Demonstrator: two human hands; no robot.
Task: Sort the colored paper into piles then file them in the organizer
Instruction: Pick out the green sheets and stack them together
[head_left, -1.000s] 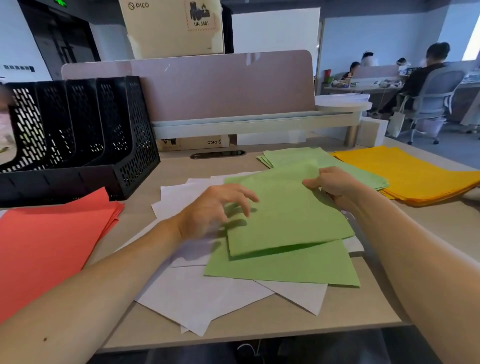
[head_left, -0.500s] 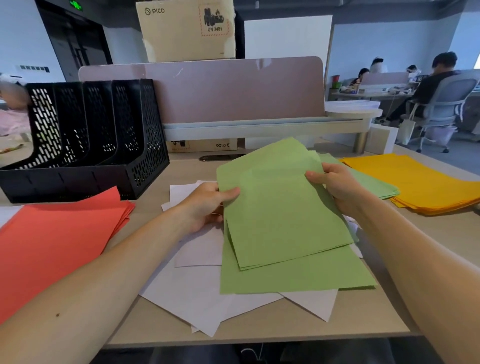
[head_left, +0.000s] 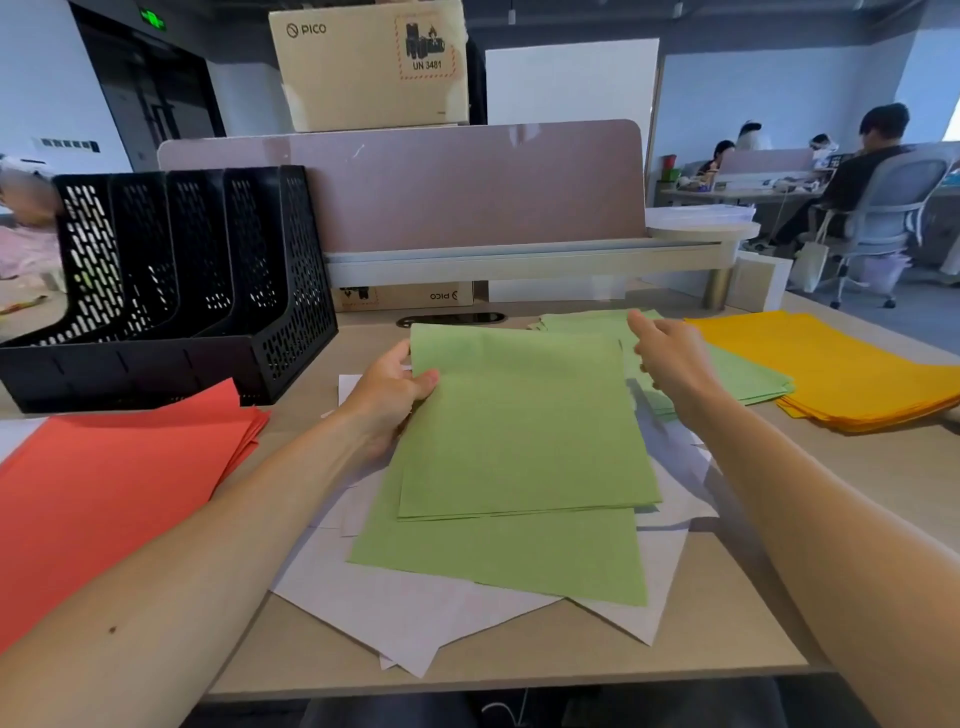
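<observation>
Both bare forearms reach in from the bottom corners across the desk (head_left: 857, 483). The left hand (head_left: 387, 395) grips the left edge of a few green sheets (head_left: 524, 426), thumb on top and fingers curled beneath. The sheets lie almost flat and square to the person, over a loose green sheet (head_left: 498, 556) and scattered white sheets (head_left: 395, 613). The right hand (head_left: 670, 358) holds nothing. Its fingers are stretched out and loosely spread, just off the sheets' far right corner and above the near edge of the green pile (head_left: 743, 374).

Half a second ago both hands pinched these sheets and held them tilted up. Now the right hand has let go and moved right towards the green pile, and the sheets have dropped lower and flatter.

The desk is pale wood. A pinkish divider panel (head_left: 467, 192) runs along its back, with a cardboard box (head_left: 374, 67) above. The black mesh organizer (head_left: 171, 291) stands at the back left, and none of its slots shows any paper. A red pile (head_left: 119, 478) lies in front of it. A yellow pile (head_left: 841, 369) sits at the far right, just beside the green pile. Beyond, people sit at other desks, one in a grey office chair (head_left: 893, 208).
</observation>
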